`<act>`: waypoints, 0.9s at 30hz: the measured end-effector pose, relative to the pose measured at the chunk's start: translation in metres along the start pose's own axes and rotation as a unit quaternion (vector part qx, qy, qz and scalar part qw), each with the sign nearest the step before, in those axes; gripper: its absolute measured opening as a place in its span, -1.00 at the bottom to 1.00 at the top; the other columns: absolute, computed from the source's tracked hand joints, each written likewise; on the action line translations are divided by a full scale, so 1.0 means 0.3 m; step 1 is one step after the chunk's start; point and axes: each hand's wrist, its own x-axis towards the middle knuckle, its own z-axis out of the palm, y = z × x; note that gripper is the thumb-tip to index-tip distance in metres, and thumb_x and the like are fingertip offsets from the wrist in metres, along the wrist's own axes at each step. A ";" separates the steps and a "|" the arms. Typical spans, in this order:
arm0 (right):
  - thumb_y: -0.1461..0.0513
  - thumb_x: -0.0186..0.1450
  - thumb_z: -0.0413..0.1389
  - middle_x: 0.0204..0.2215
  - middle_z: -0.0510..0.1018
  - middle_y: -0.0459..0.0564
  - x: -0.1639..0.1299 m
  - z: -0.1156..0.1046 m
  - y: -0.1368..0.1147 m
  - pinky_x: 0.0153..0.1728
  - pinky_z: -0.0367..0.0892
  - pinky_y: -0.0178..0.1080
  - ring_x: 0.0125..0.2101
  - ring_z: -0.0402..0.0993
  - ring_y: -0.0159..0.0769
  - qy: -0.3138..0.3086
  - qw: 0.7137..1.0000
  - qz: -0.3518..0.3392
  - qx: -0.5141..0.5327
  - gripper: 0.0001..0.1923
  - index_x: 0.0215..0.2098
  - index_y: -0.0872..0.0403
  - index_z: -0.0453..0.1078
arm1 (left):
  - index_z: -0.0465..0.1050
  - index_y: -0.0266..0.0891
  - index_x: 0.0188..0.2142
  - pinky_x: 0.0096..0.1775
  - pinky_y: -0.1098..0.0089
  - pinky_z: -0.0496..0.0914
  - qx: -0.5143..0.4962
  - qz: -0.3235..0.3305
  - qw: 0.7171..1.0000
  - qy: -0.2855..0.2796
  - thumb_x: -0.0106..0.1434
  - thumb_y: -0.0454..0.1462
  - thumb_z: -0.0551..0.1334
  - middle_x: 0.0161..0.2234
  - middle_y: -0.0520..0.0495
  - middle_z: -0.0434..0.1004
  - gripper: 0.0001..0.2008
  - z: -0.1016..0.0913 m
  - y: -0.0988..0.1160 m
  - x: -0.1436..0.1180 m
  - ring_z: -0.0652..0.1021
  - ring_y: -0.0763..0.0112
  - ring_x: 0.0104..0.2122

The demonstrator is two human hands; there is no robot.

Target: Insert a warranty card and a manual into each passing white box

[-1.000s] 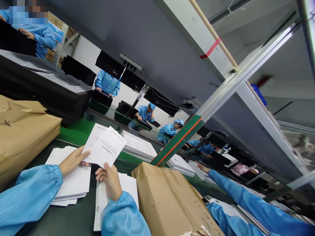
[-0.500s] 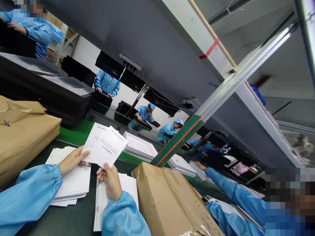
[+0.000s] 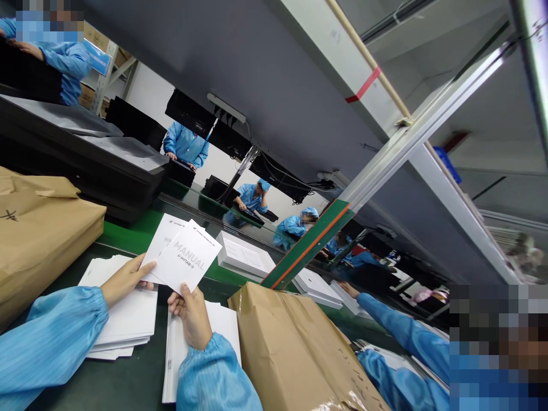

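Two white booklets overlap like a fan between my hands. The front one is a manual [image 3: 191, 255] with "MANUAL" in grey letters; the rear one is a booklet [image 3: 165, 237] whose title is partly covered. My left hand [image 3: 128, 278] pinches the booklets at their left edge, thumb on top. My right hand [image 3: 190, 311] grips the manual's lower edge between thumb and fingers. Beneath my left hand lies a stack of white booklets [image 3: 124, 331]. A second stack of white booklets [image 3: 172, 365] lies under my right hand, partly hidden by it.
Brown paper packages stand on both sides, a left package [image 3: 43, 228] and a right package [image 3: 295, 348]. White boxes [image 3: 244, 254] sit beyond on the green-edged line. A slanted post [image 3: 308, 242] rises ahead. At right, a co-worker's sleeve [image 3: 402, 325] reaches toward the boxes.
My hands and both booklets stay almost still. The white boxes and dark trays on the line beyond have shifted slightly to the right.
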 end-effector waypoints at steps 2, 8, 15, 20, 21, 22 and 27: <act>0.02 0.05 0.02 -0.68 0.39 -0.09 -0.001 0.000 0.000 -0.74 0.01 -0.48 -0.73 0.24 -0.54 -0.001 1.000 0.000 0.000 -0.64 -0.44 0.18 0.24 | 0.14 -0.26 -0.12 -0.51 0.45 0.30 -0.003 -0.002 1.000 -0.001 0.01 -0.03 0.05 -0.51 0.04 0.34 -0.51 0.001 0.000 0.001 0.39 0.51 -0.60; -0.02 0.05 0.00 -0.68 0.39 -0.09 0.003 -0.002 0.000 -0.75 0.01 -0.48 -0.73 0.24 -0.54 -0.001 1.000 -0.001 0.001 -0.60 -0.44 0.19 0.24 | 0.13 -0.25 -0.12 -0.50 0.45 0.30 -0.009 -0.009 1.000 -0.006 0.02 -0.05 0.05 -0.46 0.03 0.33 -0.53 -0.002 -0.007 0.003 0.39 0.53 -0.59; -0.02 0.03 0.01 -0.69 0.39 -0.08 0.004 -0.002 0.003 -0.76 0.00 -0.47 -0.74 0.24 -0.53 0.001 1.000 0.000 -0.001 -0.59 -0.44 0.19 0.25 | 0.14 -0.25 -0.13 -0.50 0.45 0.30 -0.013 -0.011 1.000 -0.002 0.01 -0.06 0.06 -0.46 0.02 0.34 -0.54 -0.001 -0.007 0.002 0.39 0.53 -0.60; -0.03 0.03 0.01 -0.70 0.39 -0.08 0.005 -0.001 0.004 -0.76 -0.01 -0.46 -0.74 0.24 -0.52 0.002 1.000 0.001 -0.002 -0.59 -0.44 0.19 0.25 | 0.14 -0.24 -0.12 -0.51 0.43 0.32 -0.009 -0.006 1.000 0.002 -0.01 -0.03 0.07 -0.45 0.01 0.37 -0.50 -0.001 -0.006 0.002 0.40 0.50 -0.60; -0.03 0.03 0.01 -0.70 0.39 -0.08 0.005 -0.001 0.003 -0.76 0.00 -0.46 -0.74 0.23 -0.52 0.002 1.000 0.000 -0.002 -0.59 -0.44 0.19 0.25 | 0.14 -0.25 -0.12 -0.51 0.44 0.31 -0.004 -0.006 1.000 0.002 -0.02 -0.02 0.06 -0.47 0.01 0.37 -0.49 -0.001 -0.005 0.001 0.41 0.49 -0.60; -0.03 0.03 0.01 -0.70 0.39 -0.08 0.005 -0.001 0.003 -0.76 0.00 -0.46 -0.74 0.23 -0.52 0.002 1.000 -0.001 -0.002 -0.59 -0.44 0.19 0.25 | 0.14 -0.26 -0.12 -0.52 0.44 0.31 0.002 -0.006 1.000 0.002 -0.02 -0.01 0.06 -0.50 0.02 0.37 -0.48 -0.001 -0.004 0.001 0.41 0.48 -0.60; 0.00 0.04 0.02 -0.69 0.39 -0.08 0.004 0.000 -0.001 -0.75 0.00 -0.47 -0.74 0.24 -0.53 0.000 1.000 -0.004 -0.003 -0.62 -0.44 0.19 0.25 | 0.14 -0.28 -0.12 -0.52 0.44 0.29 0.012 -0.002 1.000 -0.001 0.00 -0.02 0.05 -0.63 0.09 0.31 -0.49 0.001 0.002 -0.002 0.40 0.46 -0.61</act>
